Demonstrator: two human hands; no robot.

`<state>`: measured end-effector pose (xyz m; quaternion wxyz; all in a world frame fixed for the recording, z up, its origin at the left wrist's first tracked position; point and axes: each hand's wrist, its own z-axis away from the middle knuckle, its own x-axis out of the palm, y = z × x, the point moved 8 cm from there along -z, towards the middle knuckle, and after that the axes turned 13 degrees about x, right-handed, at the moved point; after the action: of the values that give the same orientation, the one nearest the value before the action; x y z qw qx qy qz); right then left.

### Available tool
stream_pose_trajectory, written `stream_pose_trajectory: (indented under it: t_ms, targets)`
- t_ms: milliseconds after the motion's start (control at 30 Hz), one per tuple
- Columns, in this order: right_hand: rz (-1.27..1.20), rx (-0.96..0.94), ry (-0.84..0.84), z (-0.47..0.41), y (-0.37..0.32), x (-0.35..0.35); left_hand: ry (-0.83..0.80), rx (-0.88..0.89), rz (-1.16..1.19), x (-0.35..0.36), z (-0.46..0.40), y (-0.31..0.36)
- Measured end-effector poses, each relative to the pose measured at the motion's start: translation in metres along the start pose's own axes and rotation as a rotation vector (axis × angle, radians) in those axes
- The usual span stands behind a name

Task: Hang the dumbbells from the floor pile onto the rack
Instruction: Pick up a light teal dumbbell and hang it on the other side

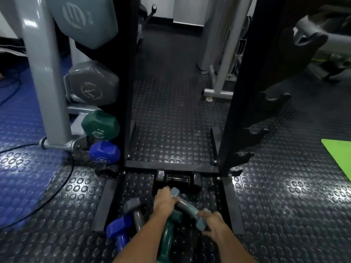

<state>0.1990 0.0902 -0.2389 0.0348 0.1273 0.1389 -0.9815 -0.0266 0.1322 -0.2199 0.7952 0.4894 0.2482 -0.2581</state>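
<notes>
Both hands are down at the pile on the floor; the left hand (pixel 164 201) has its grip curled round one end of a pale grey-blue dumbbell (pixel 187 206); the right hand (pixel 215 225) has its grip curled round the other end; a green dumbbell (pixel 168 232) lies under it, with a grey dumbbell (pixel 133 209) and a blue dumbbell (pixel 116 229) just beside; the black rack (pixel 245 92) stands just behind the pile.
</notes>
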Motion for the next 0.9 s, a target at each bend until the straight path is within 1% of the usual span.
stream_pose_trajectory:
  t_ms: [100, 233, 300, 367, 400, 467, 533, 600, 633, 700, 800, 867, 900]
  targets:
    - [-0.063, -0.096, 0.026, 0.007, -0.012, -0.008, 0.059, 0.032, 0.066, -0.011, 0.001, 0.012]
    - [-0.229, -0.212, 0.074, 0.027, -0.028, -0.022, 0.161, 0.083, 0.178, -0.032, 0.008, 0.041]
    - [-0.301, -0.238, 0.077, 0.041, -0.040, -0.029, 0.231, 0.121, 0.242, -0.045, 0.013, 0.054]
    - [-0.350, -0.226, 0.072, 0.054, -0.055, -0.038, 0.287, 0.168, 0.293, -0.059, 0.022, 0.070]
    - [-0.385, -0.204, 0.041, 0.062, -0.064, -0.043, 0.316, 0.189, 0.328, -0.065, 0.026, 0.078]
    - [-0.441, -0.151, -0.104, 0.084, -0.082, -0.053, 0.353, 0.221, 0.391, -0.079, 0.033, 0.095]
    - [-0.387, -0.142, -0.227, 0.120, -0.097, -0.076, 0.373, 0.237, 0.433, -0.093, 0.042, 0.115]
    - [-0.254, -0.222, -0.305, 0.155, -0.108, -0.107, 0.371, 0.265, 0.499, -0.105, 0.048, 0.135]
    - [-0.197, -0.295, -0.365, 0.174, -0.113, -0.122, 0.369, 0.287, 0.537, -0.110, 0.053, 0.148]
    - [-0.130, -0.441, -0.487, 0.216, -0.120, -0.146, 0.350, 0.341, 0.623, -0.120, 0.066, 0.179]
    - [-0.050, -0.587, -0.633, 0.267, -0.125, -0.177, 0.301, 0.447, 0.705, -0.132, 0.085, 0.233]
    - [-0.014, -0.644, -0.693, 0.295, -0.125, -0.198, 0.258, 0.514, 0.754, -0.141, 0.099, 0.268]
    - [0.017, -0.684, -0.691, 0.310, -0.125, -0.209, 0.241, 0.548, 0.778, -0.146, 0.105, 0.288]
